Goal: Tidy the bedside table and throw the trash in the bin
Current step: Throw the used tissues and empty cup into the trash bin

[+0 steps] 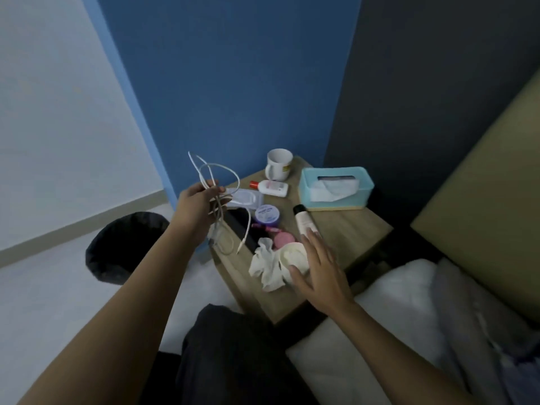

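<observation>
Fingers (216, 189) grip cable (211, 167), tissue box (365, 189) seemingly stocked

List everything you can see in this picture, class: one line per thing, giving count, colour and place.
bedside table: one, wood, beside the bed
mug: one, white, table's back corner
tissue box: one, teal, table's back right
small bottle: one, white with red cap, lying in front of the mug
wipes pack: one, white, table's left edge
tub: one, purple, table's middle
tube: one, pale with black cap, lying near the tissue box
crumpled tissues: a heap, white, table's front
cable: one bundle, white, in the left hand
bin: one, black, on the floor left of the table
left hand: grips the cable
right hand: fingers straight, at the crumpled tissues
</observation>
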